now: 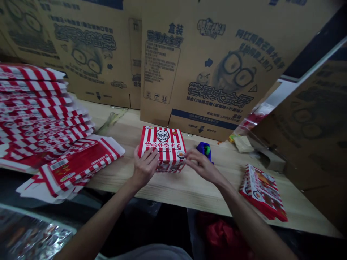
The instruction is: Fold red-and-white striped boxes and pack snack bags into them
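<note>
A red-and-white striped takeaway box (162, 144) stands folded up on the table in front of me, a cartoon bearded face and Chinese lettering on its lid. My left hand (146, 167) is closed over its left front corner, with curled fingers resting on the lid. At the right front corner, my right hand (202, 165) has its fingers bent together against the box edge; the exact grip of the fingertips is partly hidden. Just behind the right hand lies a small blue plastic object (205, 151) with a round green part, whose kind I cannot make out.
Flattened striped cartons (38, 108) are piled at the left, and loose ones (78, 162) overhang the front edge. A short stack of printed cards (262, 191) lies right on the wooden table (173, 191). Large cardboard boxes (195, 72) wall the back. Shiny packets (35, 234) fill a bin lower left.
</note>
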{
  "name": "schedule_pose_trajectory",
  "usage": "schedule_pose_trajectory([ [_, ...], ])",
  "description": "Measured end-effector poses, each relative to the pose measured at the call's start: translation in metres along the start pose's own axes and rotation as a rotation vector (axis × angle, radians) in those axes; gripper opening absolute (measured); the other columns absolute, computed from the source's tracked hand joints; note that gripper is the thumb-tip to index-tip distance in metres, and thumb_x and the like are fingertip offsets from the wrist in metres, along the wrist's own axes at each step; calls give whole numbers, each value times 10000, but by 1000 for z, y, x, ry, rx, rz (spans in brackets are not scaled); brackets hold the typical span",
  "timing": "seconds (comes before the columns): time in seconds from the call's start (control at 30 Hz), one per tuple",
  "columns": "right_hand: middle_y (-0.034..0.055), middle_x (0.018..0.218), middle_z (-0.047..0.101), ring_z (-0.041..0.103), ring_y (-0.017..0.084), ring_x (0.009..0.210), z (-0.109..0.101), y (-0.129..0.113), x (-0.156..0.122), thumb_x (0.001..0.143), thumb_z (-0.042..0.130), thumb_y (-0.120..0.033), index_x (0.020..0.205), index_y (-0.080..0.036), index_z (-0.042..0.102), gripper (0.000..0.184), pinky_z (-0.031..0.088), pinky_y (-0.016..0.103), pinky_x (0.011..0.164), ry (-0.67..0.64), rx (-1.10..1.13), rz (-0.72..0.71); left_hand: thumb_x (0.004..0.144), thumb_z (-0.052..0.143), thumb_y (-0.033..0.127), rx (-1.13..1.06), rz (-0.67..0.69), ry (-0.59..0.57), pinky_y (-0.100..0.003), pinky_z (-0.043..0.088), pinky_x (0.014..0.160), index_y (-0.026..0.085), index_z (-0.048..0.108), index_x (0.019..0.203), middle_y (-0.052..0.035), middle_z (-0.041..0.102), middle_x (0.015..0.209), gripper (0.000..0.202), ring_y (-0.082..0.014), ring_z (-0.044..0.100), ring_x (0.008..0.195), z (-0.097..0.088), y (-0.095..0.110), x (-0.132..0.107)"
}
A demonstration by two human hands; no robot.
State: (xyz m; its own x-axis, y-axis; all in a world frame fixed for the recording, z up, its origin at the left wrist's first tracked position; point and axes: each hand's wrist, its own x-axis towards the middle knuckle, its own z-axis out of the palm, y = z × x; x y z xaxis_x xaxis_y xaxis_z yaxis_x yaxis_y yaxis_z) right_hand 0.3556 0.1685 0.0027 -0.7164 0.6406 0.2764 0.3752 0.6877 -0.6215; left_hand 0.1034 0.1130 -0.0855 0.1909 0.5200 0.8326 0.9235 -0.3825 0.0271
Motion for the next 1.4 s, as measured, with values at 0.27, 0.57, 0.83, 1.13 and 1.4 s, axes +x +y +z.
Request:
schedule_pose_trajectory([
  [0.27, 119, 964, 601, 492, 238, 950, 31, -47, 90, 905, 510, -236, 833, -123, 686, 222, 387, 382, 857, -557, -828, -407, 885, 564, 185, 21, 0, 31, -641, 184, 1116, 169, 672, 1040, -80, 738, 1078, 190, -278, 653, 1055, 4, 2, -1],
  [0.57, 164, 924, 634, 507, 297, 970, 36, -51, 92, 858, 545, -267, 821, -118, 714, 228, 362, 450, 878, -441, -1098, -365, 829, 623, 335, -68, -86, 20, -636, 147, 1121, 154, 657, 1047, -123, 717, 1106, 285, -305, 615, 1103, 4, 8, -1],
  [0.83, 157, 879, 641, 523, 293, 941, 33, -44, 90, 813, 561, -95, 769, -131, 709, 158, 366, 459, 892, -436, -966, -353, 855, 601, 262, -67, -241, 78, -625, 110, 1115, 202, 664, 886, -67, 744, 1000, 93, -270, 642, 1048, 14, 19, 2],
  [1.13, 135, 1230, 555, 506, 305, 1154, 13, -4, 45, 753, 735, -451, 1246, -211, 524, 588, 421, 469, 958, -33, -328, -191, 851, 635, 314, -68, -230, 74, -601, 128, 1116, 202, 660, 893, -56, 748, 974, 123, -268, 654, 1023, 5, 21, 8],
  [1.4, 132, 1166, 564, 518, 288, 1127, 43, 9, 36, 778, 717, -429, 933, -197, 595, 305, 414, 474, 965, 149, -179, -201, 840, 651, 353, -58, -224, 67, -594, 159, 1095, 195, 655, 897, -63, 744, 987, 168, -272, 651, 1027, 8, 19, 5],
])
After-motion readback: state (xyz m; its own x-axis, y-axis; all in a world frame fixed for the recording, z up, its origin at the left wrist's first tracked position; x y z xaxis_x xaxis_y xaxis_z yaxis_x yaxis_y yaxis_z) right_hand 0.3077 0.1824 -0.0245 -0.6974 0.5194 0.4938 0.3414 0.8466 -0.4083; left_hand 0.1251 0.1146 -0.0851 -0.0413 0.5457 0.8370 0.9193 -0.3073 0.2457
